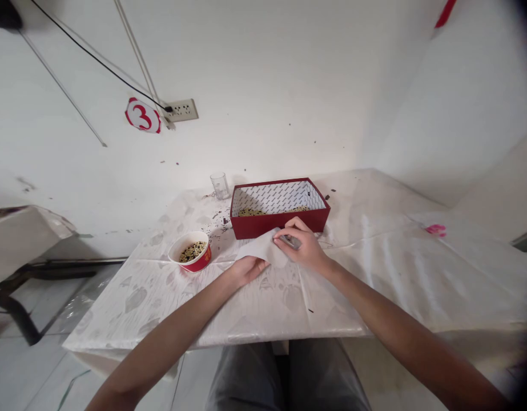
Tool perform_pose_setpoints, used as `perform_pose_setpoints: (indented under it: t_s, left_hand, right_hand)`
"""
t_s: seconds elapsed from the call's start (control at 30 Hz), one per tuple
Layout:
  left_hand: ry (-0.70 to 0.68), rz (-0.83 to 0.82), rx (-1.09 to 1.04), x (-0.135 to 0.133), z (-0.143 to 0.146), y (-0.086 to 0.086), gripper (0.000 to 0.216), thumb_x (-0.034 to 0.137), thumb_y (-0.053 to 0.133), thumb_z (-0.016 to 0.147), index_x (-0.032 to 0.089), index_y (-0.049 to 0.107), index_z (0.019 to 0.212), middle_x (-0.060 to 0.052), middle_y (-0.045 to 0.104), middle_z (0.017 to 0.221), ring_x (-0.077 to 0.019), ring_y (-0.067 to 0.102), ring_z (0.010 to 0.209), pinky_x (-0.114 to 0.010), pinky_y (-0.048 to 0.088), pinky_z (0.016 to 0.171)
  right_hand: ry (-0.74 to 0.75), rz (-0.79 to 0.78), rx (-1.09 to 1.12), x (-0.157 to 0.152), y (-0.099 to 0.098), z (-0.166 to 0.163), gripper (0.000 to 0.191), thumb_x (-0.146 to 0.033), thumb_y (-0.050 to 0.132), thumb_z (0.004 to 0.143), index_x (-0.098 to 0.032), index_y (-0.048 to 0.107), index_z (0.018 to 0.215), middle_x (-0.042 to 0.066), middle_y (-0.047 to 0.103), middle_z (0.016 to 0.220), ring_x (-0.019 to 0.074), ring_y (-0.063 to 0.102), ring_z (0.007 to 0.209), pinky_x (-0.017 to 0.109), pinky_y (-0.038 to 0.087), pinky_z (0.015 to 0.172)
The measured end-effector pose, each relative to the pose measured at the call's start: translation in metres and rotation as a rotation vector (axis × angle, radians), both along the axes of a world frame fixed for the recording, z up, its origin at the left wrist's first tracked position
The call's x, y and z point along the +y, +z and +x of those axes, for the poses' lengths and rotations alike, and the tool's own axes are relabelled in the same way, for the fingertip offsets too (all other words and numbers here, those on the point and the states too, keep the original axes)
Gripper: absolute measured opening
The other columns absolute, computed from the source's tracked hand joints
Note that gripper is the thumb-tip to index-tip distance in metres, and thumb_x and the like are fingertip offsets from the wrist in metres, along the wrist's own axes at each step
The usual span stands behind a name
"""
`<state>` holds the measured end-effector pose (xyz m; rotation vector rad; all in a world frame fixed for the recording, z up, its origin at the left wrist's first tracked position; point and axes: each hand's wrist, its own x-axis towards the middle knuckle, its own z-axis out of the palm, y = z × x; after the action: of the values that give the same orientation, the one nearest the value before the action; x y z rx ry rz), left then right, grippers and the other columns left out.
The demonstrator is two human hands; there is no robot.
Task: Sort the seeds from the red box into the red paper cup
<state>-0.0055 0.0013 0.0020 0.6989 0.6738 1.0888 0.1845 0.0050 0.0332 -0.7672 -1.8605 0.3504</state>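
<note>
In the centre of the frame, the right hand (304, 245) is pinching the upper edge of a white sheet (257, 248), while the left hand (249, 269) is holding its lower edge. Just above them, a red box (278, 222) is lying with its long side running across the frame, the right hand being nearer. Left of centre, a bowl (198, 262) of grains is sitting on the table (160, 308).

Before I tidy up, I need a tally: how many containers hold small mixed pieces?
2: the round tub left of the left hand; the red box beyond the right hand.
</note>
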Motion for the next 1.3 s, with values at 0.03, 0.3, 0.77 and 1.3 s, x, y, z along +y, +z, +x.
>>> perform_pose_setpoints:
  t_s: [0.03, 0.3, 0.77, 1.3]
  left_hand:
    - [0.002, -0.004, 0.019, 0.001, 0.000, -0.002, 0.039, 0.019, 0.069, 0.083, 0.022, 0.066, 0.122, -0.009, 0.072, 0.118, -0.0239, 0.065, 0.111, -0.039, 0.050, 0.102]
    - [0.037, -0.059, 0.015, 0.003, -0.002, -0.012, 0.035, 0.007, 0.069, 0.081, 0.020, 0.070, 0.114, -0.007, 0.074, 0.103, -0.0178, 0.068, 0.097, -0.033, 0.054, 0.096]
    - [0.085, 0.058, -0.068, 0.002, -0.004, -0.006, 0.040, 0.016, 0.077, 0.075, 0.018, 0.070, 0.114, -0.010, 0.074, 0.111, -0.0259, 0.068, 0.103, -0.038, 0.055, 0.090]
    - [0.020, 0.125, 0.051, 0.003, -0.002, -0.005, 0.023, 0.016, 0.078, 0.073, 0.017, 0.075, 0.097, -0.007, 0.076, 0.095, -0.0237, 0.066, 0.098, -0.039, 0.050, 0.092]
  right_hand:
    - [0.007, -0.010, 0.001, 0.000, 0.000, 0.000, 0.014, -0.035, 0.064, 0.092, -0.028, 0.072, 0.099, 0.005, 0.052, 0.095, 0.0192, 0.056, 0.088, 0.035, 0.051, 0.076]
    - [0.067, -0.083, 0.037, 0.001, 0.000, -0.002, 0.016, -0.036, 0.065, 0.091, -0.030, 0.076, 0.101, 0.005, 0.055, 0.094, 0.0188, 0.057, 0.088, 0.036, 0.052, 0.076]
    - [0.082, -0.032, 0.026, 0.002, -0.005, -0.006, 0.015, -0.030, 0.066, 0.090, -0.030, 0.076, 0.102, 0.005, 0.053, 0.095, 0.0185, 0.057, 0.089, 0.035, 0.053, 0.077]
    - [-0.052, 0.073, -0.032, 0.004, -0.011, -0.005, 0.016, -0.028, 0.066, 0.089, -0.030, 0.075, 0.102, 0.005, 0.052, 0.092, 0.0199, 0.057, 0.087, 0.037, 0.052, 0.078]
